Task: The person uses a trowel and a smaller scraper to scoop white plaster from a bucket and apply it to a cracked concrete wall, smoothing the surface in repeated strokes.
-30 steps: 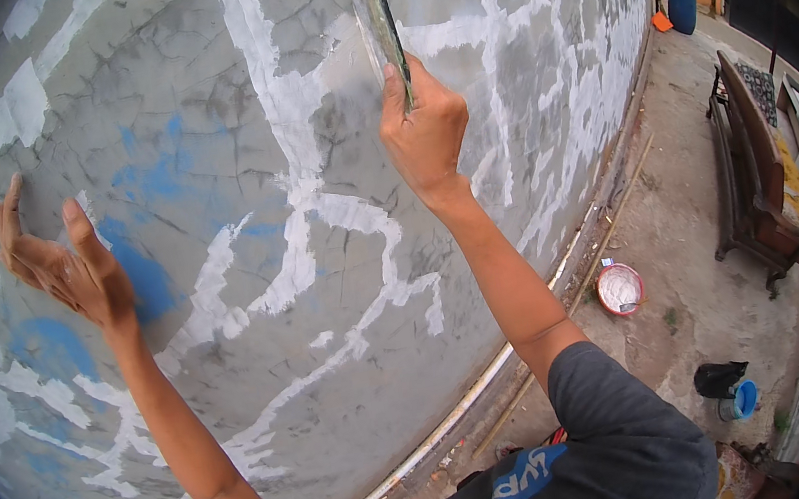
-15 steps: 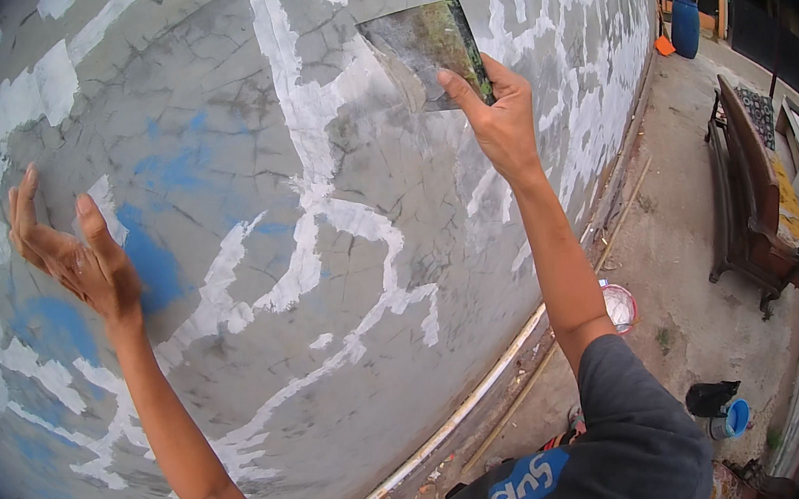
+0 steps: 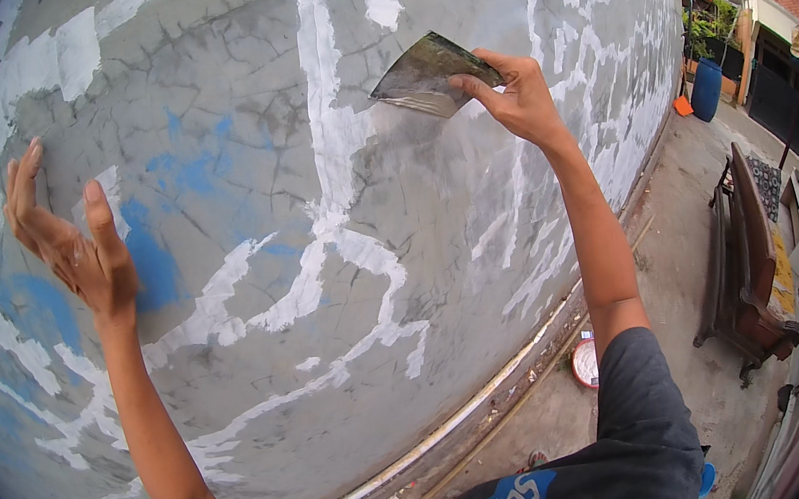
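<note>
A grey cracked wall (image 3: pixel 288 395) with white patches and blue smears fills most of the view. My right hand (image 3: pixel 521 97) grips a flat, square, stained metal scraper (image 3: pixel 417 75) with pale paste along its lower edge, held against the wall beside a vertical white patch. My left hand (image 3: pixel 69 232) is raised at the wall on the left, empty, with fingers apart and partly curled; whether it touches the surface I cannot tell.
A concrete ground (image 3: pixel 660 387) along the wall holds a white pipe (image 3: pixel 424 438), a red-rimmed bucket of white paste (image 3: pixel 585 364) and a dark wooden bench (image 3: pixel 753 253). A blue barrel (image 3: pixel 706 88), an orange object (image 3: pixel 682 105) and plants (image 3: pixel 711 25) stand farther back.
My right hand has moved rightward, turning the scraper from nearly edge-on to showing its flat face, then tilting it. My left hand stays raised and open. The view has shifted slightly.
</note>
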The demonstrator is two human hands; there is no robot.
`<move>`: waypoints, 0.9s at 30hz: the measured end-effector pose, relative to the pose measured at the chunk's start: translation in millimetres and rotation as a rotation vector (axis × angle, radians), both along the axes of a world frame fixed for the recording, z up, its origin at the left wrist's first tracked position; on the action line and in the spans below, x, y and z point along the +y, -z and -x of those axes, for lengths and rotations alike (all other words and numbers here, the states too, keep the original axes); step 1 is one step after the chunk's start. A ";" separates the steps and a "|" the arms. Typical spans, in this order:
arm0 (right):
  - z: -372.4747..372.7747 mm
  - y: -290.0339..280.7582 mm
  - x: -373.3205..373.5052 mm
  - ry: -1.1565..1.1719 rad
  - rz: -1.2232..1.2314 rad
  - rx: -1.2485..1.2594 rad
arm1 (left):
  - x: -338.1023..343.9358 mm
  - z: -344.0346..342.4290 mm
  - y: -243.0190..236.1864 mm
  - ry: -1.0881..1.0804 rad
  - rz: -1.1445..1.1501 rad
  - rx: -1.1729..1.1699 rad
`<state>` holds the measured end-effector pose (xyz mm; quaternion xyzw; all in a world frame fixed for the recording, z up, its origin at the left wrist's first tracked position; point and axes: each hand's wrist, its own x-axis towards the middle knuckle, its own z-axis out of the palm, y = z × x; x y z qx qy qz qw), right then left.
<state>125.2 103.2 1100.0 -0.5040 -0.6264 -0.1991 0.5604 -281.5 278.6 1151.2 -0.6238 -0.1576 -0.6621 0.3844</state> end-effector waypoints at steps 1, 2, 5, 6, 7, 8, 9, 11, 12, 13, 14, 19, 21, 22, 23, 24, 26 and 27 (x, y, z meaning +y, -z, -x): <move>-2.6 -2.2 0.5 0.027 -0.009 0.011 | -0.5 0.7 0.2 -0.010 0.005 -0.001; -10.3 -3.8 2.1 0.024 -0.046 0.021 | -0.9 0.9 0.6 -0.019 0.010 -0.003; -39.4 -15.2 -0.9 0.125 -0.251 0.108 | -2.3 -0.9 -0.9 -0.008 0.006 -0.018; -50.3 -20.5 -4.1 0.118 -0.287 0.160 | -2.4 -0.4 -0.7 -0.013 0.008 -0.021; -59.1 -26.1 -12.6 0.120 -0.323 0.210 | -1.7 -2.0 -0.7 -0.008 0.009 -0.024; -62.9 -28.1 -19.8 0.017 -0.332 0.241 | -1.3 -3.3 0.2 -0.001 0.010 -0.028; -56.6 -27.2 -21.3 -0.038 -0.283 0.240 | -1.6 -2.4 -0.5 -0.010 0.006 -0.034; -28.1 -15.2 -25.3 -0.140 -0.184 0.234 | -1.6 -1.5 -1.0 -0.021 -0.002 -0.044; -17.3 -2.6 -18.0 -0.193 -0.080 0.190 | -1.5 0.5 -0.3 -0.034 0.000 -0.048; -9.7 7.2 -11.6 -0.237 0.022 0.142 | -1.4 0.8 -0.5 -0.037 0.000 -0.055; -4.5 12.2 -6.6 -0.226 0.070 0.054 | -1.3 1.3 -0.5 -0.042 0.000 -0.062; -19.2 -2.5 -8.8 -0.019 -0.094 0.114 | -1.4 2.0 -3.4 -0.036 -0.026 -0.047; -41.4 -6.7 -23.4 0.080 -0.201 0.224 | 1.9 0.9 -3.9 -0.034 -0.037 -0.045; -54.1 -0.5 -33.2 -0.001 -0.208 0.316 | 6.0 1.2 -1.8 -0.034 -0.035 -0.037; -63.2 7.6 -44.9 -0.073 -0.219 0.407 | 10.6 -0.9 -0.5 -0.028 -0.033 -0.029; -64.3 23.4 -57.0 -0.158 -0.190 0.528 | 9.0 -1.2 -1.4 -0.004 -0.027 -0.006; -58.9 61.7 -80.2 -0.330 -0.159 0.783 | 4.4 3.2 -9.3 0.018 -0.084 0.048; -54.1 86.8 -95.7 -0.360 -0.119 0.893 | 14.0 8.3 -7.2 0.016 -0.064 0.034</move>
